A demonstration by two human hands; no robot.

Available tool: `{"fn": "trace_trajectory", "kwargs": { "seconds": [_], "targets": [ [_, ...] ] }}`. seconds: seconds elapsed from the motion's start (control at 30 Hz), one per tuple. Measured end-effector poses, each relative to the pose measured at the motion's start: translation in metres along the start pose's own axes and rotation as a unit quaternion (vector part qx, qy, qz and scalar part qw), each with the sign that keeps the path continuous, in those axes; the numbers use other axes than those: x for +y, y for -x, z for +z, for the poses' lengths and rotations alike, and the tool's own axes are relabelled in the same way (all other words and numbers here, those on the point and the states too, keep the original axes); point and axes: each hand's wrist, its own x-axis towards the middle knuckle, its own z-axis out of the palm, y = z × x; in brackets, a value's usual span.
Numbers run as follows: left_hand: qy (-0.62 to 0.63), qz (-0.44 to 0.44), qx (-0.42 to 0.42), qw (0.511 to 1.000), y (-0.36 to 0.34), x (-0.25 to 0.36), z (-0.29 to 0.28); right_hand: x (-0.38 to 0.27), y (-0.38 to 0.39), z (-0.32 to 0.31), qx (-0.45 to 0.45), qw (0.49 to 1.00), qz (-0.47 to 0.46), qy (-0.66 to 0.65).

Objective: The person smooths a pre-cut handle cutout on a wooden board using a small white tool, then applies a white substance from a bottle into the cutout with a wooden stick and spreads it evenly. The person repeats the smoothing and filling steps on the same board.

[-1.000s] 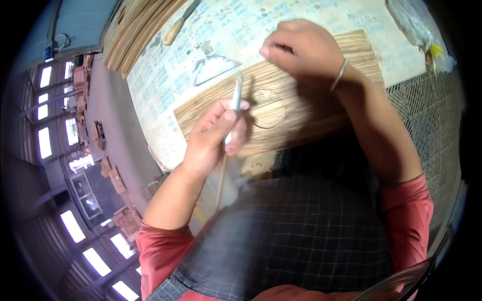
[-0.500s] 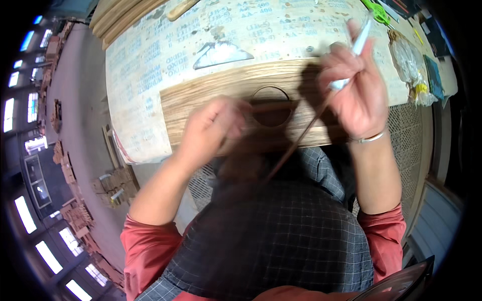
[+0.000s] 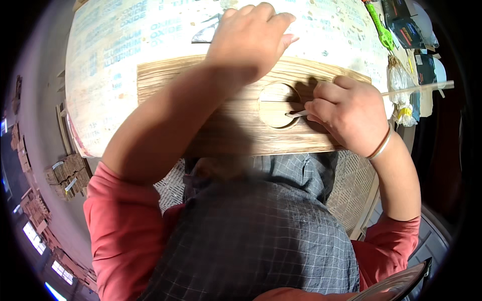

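Observation:
A striped brown wooden board (image 3: 165, 75) lies along the near side of the paper-covered table, with a round opening (image 3: 276, 94) cut in it. My right hand (image 3: 349, 113) rests over the right part of the board, its fingers closed around a slim stick (image 3: 419, 89). The stick's whitish, dark-tipped end points into the opening at its right rim; the pale far end sticks out past my wrist. My left hand (image 3: 251, 40) reaches across the board, palm down, with thumb and fingers apart and fingertips partly hidden. It partly covers a grey, shiny flat piece (image 3: 203, 34).
Printed pale paper (image 3: 100, 90) covers the table. A bright green-handled tool (image 3: 379, 27), a clear plastic bag (image 3: 399, 88) and dark boxes (image 3: 401, 32) lie at the right edge. Stacked wood pieces (image 3: 68, 175) stand on the floor at left.
My left hand has moved from the board up to the flat grey piece. My right hand has come down from a raised position, turned over, bringing one end of the stick to the opening.

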Motion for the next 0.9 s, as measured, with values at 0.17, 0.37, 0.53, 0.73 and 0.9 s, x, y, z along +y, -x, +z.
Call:
{"fn": "trace_trajectory", "kwargs": {
  "seconds": [0.17,0.37,0.53,0.73,0.9],
  "targets": [
    [0.049,-0.032,-0.037,0.998,0.001,0.001,-0.005,0.010,-0.026,-0.012,-0.117,0.989,-0.072,-0.057],
    [0.036,-0.011,-0.076,0.996,-0.004,0.002,-0.009,-0.006,-0.022,0.005,-0.117,0.962,0.042,-0.241],
    [-0.001,0.014,-0.101,0.995,-0.006,0.007,-0.014,-0.054,-0.012,0.018,-0.057,0.910,0.282,-0.297],
    [0.019,-0.005,-0.085,0.996,-0.001,0.003,-0.012,-0.051,-0.016,0.008,-0.044,0.975,0.132,-0.172],
    [0.065,-0.022,-0.061,0.996,-0.001,-0.005,-0.006,-0.008,-0.010,-0.019,-0.199,0.976,0.002,-0.085]
  ]
}}
